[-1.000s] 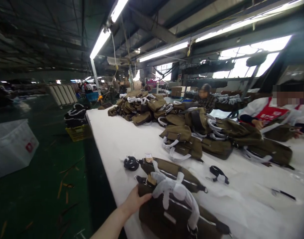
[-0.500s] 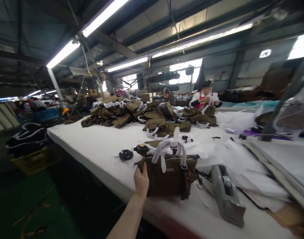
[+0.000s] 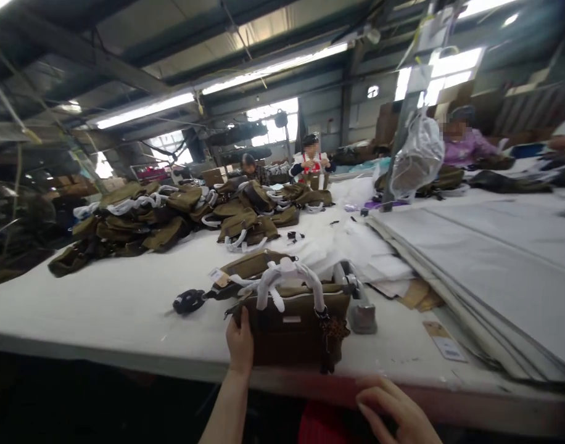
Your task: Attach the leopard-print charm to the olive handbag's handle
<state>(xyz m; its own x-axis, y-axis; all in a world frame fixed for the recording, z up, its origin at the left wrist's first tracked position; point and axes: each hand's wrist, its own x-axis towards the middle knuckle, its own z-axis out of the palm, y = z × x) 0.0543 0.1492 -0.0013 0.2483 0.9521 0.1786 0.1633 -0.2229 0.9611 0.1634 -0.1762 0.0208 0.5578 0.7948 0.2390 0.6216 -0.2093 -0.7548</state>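
Observation:
A dark olive handbag (image 3: pixel 289 333) stands upright near the table's front edge. White wrapping covers its handles, and a leopard-print tassel charm (image 3: pixel 334 333) hangs at its right side. My left hand (image 3: pixel 240 342) grips the bag's left edge, thumb on the front face. Lower right, my right hand (image 3: pixel 393 404) is in front of the table edge, touching nothing visible, with its fingers loosely bent and apart. Behind the bag lies a second olive bag (image 3: pixel 255 265) with a paper tag. A coiled black strap (image 3: pixel 189 301) rests to the left, and a grey tape dispenser (image 3: pixel 363 314) stands behind the right side.
Olive bags with wrapped handles form a pile (image 3: pixel 171 216) across the back left of the white table (image 3: pixel 102 308). A hang tag (image 3: pixel 444 340) lies right, beside stacked white sheets (image 3: pixel 486 265). A post (image 3: pixel 405 135) rises there. Co-workers sit beyond the table.
My view has turned to the right, and my right hand has come into sight at the lower right. My left hand still grips the handbag.

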